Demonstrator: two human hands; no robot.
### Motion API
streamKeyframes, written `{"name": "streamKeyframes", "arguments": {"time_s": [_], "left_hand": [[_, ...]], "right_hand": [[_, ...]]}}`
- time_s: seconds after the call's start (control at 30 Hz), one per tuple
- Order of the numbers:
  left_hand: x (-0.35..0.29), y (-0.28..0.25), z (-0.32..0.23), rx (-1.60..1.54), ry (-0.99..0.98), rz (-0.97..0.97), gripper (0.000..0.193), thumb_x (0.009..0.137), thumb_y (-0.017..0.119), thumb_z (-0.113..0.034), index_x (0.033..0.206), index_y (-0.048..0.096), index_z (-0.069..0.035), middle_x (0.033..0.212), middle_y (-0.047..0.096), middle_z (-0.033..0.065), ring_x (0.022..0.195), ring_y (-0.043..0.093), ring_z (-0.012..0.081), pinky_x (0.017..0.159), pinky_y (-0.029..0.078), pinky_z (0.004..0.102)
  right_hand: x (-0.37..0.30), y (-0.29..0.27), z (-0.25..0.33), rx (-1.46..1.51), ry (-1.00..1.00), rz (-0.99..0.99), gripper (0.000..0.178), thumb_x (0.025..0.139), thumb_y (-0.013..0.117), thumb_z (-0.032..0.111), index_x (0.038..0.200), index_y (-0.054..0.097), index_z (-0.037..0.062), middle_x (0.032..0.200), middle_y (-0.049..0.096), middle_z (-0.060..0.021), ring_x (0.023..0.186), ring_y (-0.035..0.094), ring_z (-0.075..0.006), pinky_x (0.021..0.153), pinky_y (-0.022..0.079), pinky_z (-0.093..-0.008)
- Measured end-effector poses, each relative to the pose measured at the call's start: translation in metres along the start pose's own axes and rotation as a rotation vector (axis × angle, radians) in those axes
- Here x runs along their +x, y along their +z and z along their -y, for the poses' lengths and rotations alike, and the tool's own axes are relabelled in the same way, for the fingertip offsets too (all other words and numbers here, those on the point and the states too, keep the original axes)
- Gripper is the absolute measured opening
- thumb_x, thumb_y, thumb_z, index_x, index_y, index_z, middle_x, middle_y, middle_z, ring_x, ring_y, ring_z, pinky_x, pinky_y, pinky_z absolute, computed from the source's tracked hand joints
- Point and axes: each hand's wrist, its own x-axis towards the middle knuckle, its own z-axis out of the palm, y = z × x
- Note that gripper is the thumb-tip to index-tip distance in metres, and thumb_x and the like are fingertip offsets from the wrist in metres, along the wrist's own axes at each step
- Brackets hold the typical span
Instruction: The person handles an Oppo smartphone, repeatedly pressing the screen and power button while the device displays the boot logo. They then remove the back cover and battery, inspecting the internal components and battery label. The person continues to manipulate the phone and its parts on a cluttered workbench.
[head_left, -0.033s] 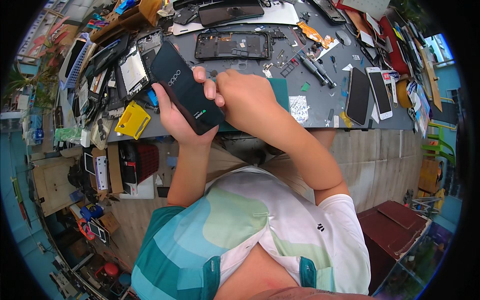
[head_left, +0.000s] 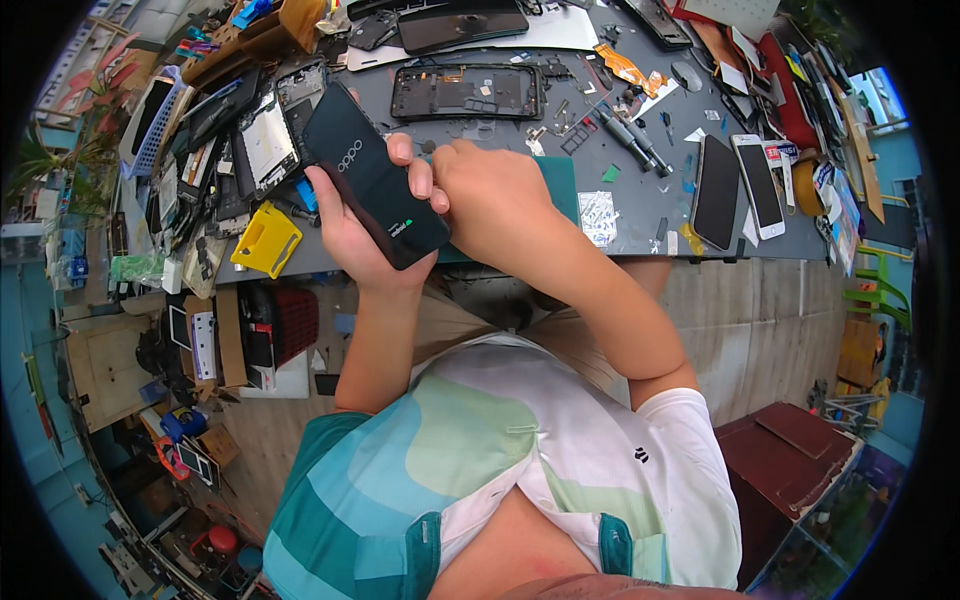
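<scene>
A dark, glossy smartphone (head_left: 352, 170) is tilted over the near edge of the workbench, its lettered screen or back facing up. My left hand (head_left: 358, 243) is closed around it, thumb along the left edge and fingertips over the right edge. Against that right edge, beside the left fingertips, my right hand (head_left: 497, 200) is curled into a fist. Whatever its fingers hold, if anything, is hidden beneath the hand. Part of a green mat (head_left: 560, 186) shows under the right hand. Beyond the hands lies an opened phone frame (head_left: 466, 90) with its inside exposed.
Phone parts and a yellow holder (head_left: 266, 240) crowd the left of the grey bench (head_left: 640, 215). Two pen-shaped screwdrivers (head_left: 634, 142) lie to the right, near a black phone (head_left: 716, 192) and a white-framed phone (head_left: 760, 187). Orange flex cables (head_left: 628, 70) lie farther back.
</scene>
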Motion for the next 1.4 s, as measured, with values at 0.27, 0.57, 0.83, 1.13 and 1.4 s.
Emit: {"name": "streamKeyframes", "arguments": {"time_s": [0.27, 0.57, 0.83, 1.13, 1.4], "left_hand": [[0.004, -0.001, 0.0, -0.001, -0.002, -0.015, 0.072, 0.115, 0.025, -0.065, 0.17, 0.026, -0.02, 0.117, 0.056, 0.0155, 0.089, 0.062, 0.0278, 0.076, 0.059, 0.0459], [0.005, -0.005, 0.0, -0.011, -0.043, 0.027, 0.07, 0.115, 0.024, -0.065, 0.166, 0.034, -0.018, 0.119, 0.057, 0.0158, 0.094, 0.063, 0.0289, 0.078, 0.06, 0.0466], [0.005, -0.001, 0.003, 0.018, -0.044, 0.011, 0.072, 0.113, 0.025, -0.068, 0.149, 0.047, -0.01, 0.119, 0.058, 0.0186, 0.092, 0.067, 0.0331, 0.075, 0.064, 0.0501], [0.002, 0.006, 0.005, 0.162, -0.051, -0.009, 0.074, 0.113, 0.025, -0.067, 0.158, 0.038, -0.01, 0.117, 0.058, 0.0185, 0.089, 0.065, 0.0319, 0.074, 0.062, 0.0489], [0.01, 0.008, 0.012, 0.251, -0.249, 0.001, 0.087, 0.111, 0.022, -0.074, 0.14, 0.054, 0.002, 0.117, 0.065, 0.0245, 0.09, 0.071, 0.0362, 0.074, 0.065, 0.0517]], "right_hand": [[-0.028, -0.007, 0.0, 0.057, -0.108, -0.208, 0.017, 0.092, 0.073, 0.008, 0.101, 0.06, 0.0013, 0.099, 0.07, -0.0188, 0.083, 0.069, -0.0406, 0.073, 0.055, -0.0489], [-0.114, -0.064, -0.004, 0.429, -0.218, 0.265, 0.015, 0.095, 0.075, 0.009, 0.107, 0.067, 0.0039, 0.098, 0.07, -0.0132, 0.084, 0.069, -0.0353, 0.074, 0.055, -0.0448], [-0.139, -0.058, -0.012, 0.124, -0.131, 0.093, 0.022, 0.091, 0.078, 0.007, 0.112, 0.071, 0.0021, 0.104, 0.074, -0.0124, 0.089, 0.073, -0.0337, 0.075, 0.058, -0.0421], [-0.105, -0.072, -0.031, 0.356, -0.014, -0.309, 0.011, 0.092, 0.08, 0.003, 0.09, 0.07, 0.0009, 0.082, 0.068, -0.0075, 0.057, 0.057, -0.0175, 0.054, 0.044, -0.0317], [-0.084, -0.046, -0.054, 0.506, 0.065, -0.451, 0.024, 0.096, 0.082, 0.01, 0.08, 0.067, -0.0002, 0.066, 0.058, -0.0048, 0.054, 0.046, -0.0112, 0.051, 0.035, -0.0292]]}}
